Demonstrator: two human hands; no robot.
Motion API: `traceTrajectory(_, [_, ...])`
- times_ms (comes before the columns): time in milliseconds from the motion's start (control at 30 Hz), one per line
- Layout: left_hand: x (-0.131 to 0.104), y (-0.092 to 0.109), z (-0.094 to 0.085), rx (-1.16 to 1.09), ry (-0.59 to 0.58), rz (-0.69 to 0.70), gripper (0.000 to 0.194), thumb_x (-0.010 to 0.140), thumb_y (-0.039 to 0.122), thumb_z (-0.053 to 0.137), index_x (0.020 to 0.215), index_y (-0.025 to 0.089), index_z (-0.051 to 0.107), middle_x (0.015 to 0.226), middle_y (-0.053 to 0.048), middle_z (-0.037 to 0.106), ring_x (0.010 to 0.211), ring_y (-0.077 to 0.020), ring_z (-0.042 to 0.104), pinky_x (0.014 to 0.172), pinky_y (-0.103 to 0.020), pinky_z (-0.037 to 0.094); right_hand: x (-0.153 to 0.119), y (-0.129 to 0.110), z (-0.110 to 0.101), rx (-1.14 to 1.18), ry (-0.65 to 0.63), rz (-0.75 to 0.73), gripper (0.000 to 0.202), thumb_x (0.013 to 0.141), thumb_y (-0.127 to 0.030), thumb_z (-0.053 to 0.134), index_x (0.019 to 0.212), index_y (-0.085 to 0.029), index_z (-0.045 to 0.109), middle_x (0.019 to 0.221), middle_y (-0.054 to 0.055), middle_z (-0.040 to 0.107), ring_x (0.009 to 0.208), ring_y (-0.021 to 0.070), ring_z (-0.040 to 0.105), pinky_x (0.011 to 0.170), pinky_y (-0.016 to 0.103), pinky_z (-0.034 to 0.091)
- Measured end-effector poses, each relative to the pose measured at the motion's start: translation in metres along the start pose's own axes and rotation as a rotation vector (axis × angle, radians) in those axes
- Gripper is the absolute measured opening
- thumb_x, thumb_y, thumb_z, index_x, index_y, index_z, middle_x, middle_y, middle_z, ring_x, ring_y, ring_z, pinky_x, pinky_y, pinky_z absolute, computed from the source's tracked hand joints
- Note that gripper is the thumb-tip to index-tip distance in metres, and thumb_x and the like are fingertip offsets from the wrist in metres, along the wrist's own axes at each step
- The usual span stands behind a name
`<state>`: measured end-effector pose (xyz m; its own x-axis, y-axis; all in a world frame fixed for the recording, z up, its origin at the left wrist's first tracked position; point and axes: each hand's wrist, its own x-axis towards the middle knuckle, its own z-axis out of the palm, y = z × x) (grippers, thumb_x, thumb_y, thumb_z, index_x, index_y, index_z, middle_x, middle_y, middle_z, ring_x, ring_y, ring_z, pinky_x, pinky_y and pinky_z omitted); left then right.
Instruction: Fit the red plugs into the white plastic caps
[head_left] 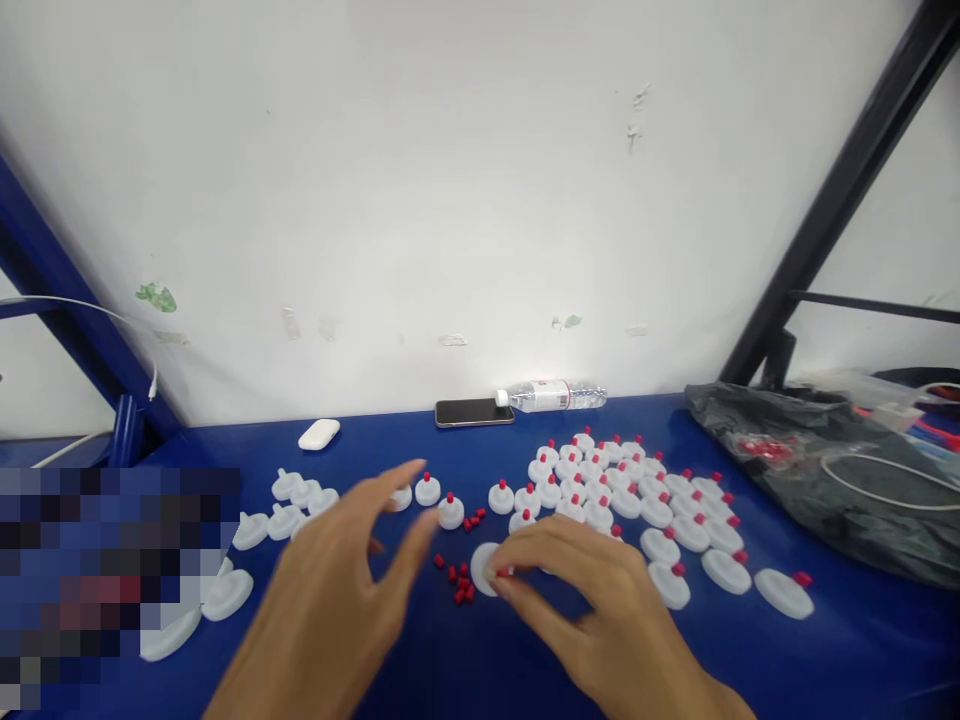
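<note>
My right hand [600,590] pinches a small red cap [503,573] between thumb and index finger, at the nozzle of a white round lid-like piece [484,568]; the fingers hide part of both. My left hand [341,570] hovers to the left, thumb and fingers spread, holding nothing. Between the hands lie several loose red caps [463,580]. White pieces bearing red caps [598,512] crowd the table beyond and right of my right hand. White pieces with bare nozzles [285,520] sit left of my left hand, which covers some of them.
Along the wall lie a white earphone case [319,434], a phone [474,413] and a clear plastic bottle [559,396] on its side. A black plastic bag [817,500] with a white cable covers the right end of the blue table [517,680]. Pixelation masks the lower left.
</note>
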<state>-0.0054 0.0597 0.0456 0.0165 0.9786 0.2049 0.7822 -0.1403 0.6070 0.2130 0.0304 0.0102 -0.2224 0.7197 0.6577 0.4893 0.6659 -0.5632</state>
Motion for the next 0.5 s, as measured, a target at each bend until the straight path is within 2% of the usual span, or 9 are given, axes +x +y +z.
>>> traceTrajectory(67, [0.01,-0.017,-0.012,0.326,0.094,-0.035,0.06,0.102,0.046,0.032,0.145,0.014,0.061,0.14,-0.02,0.068,0.129,-0.0415,0.064,0.107,-0.06,0.048,-0.002,0.005,0.003,-0.056,-0.134,0.118,0.022,0.092,-0.007,0.071,0.097,-0.028,0.076,0.093,-0.003,0.08,0.083,0.0167,0.077,0.076,0.026,0.057])
traceTrajectory(133, [0.018,-0.033,-0.022,0.498,0.001,-0.091,0.062,0.105,0.034,0.017,0.145,0.012,0.059,0.141,-0.022,0.067,0.129,-0.0419,0.065,0.103,-0.058,0.051,-0.004,0.009,0.002,-0.136,-0.259,0.217,0.028,0.091,-0.004,0.069,0.097,-0.03,0.077,0.093,-0.005,0.078,0.082,0.0182,0.076,0.073,0.028,0.055])
traceTrajectory(233, [0.024,-0.053,-0.029,0.56,-0.074,-0.117,0.059,0.105,0.029,0.018,0.14,0.012,0.062,0.141,-0.025,0.066,0.124,-0.0449,0.068,0.094,-0.056,0.054,-0.007,0.016,-0.001,-0.251,-0.373,0.289,0.032,0.09,-0.002,0.065,0.094,-0.031,0.076,0.09,-0.005,0.077,0.076,0.0202,0.075,0.067,0.032,0.054])
traceTrajectory(300, [0.024,-0.063,-0.029,0.582,-0.107,-0.105,0.054,0.103,0.024,0.023,0.136,0.011,0.065,0.137,-0.027,0.067,0.119,-0.0469,0.07,0.088,-0.056,0.054,-0.009,0.02,-0.003,-0.328,-0.35,0.265,0.032,0.091,-0.001,0.062,0.096,-0.03,0.076,0.095,-0.003,0.077,0.081,0.0229,0.075,0.069,0.035,0.055])
traceTrajectory(367, [0.023,-0.07,-0.027,0.596,-0.138,-0.09,0.051,0.101,0.018,0.027,0.129,0.011,0.068,0.125,-0.027,0.072,0.112,-0.0459,0.073,0.083,-0.053,0.053,-0.011,0.021,-0.001,-0.386,-0.275,0.181,0.029,0.092,-0.003,0.062,0.101,-0.027,0.076,0.104,0.002,0.077,0.093,0.0272,0.075,0.078,0.041,0.058])
traceTrajectory(433, [0.024,-0.073,-0.024,0.592,-0.159,-0.085,0.047,0.098,0.016,0.031,0.121,0.012,0.072,0.111,-0.025,0.077,0.102,-0.0446,0.076,0.078,-0.05,0.053,-0.012,0.021,0.006,-0.395,-0.215,0.09,0.024,0.092,-0.006,0.068,0.105,-0.025,0.076,0.11,0.005,0.075,0.104,0.0303,0.072,0.086,0.046,0.059])
traceTrajectory(500, [0.025,-0.073,-0.022,0.568,-0.171,-0.083,0.044,0.097,0.018,0.034,0.115,0.014,0.075,0.103,-0.023,0.079,0.097,-0.0449,0.077,0.077,-0.05,0.052,-0.014,0.019,0.016,-0.383,-0.206,0.039,0.021,0.09,-0.011,0.077,0.106,-0.024,0.077,0.11,0.006,0.075,0.106,0.0312,0.069,0.089,0.047,0.059])
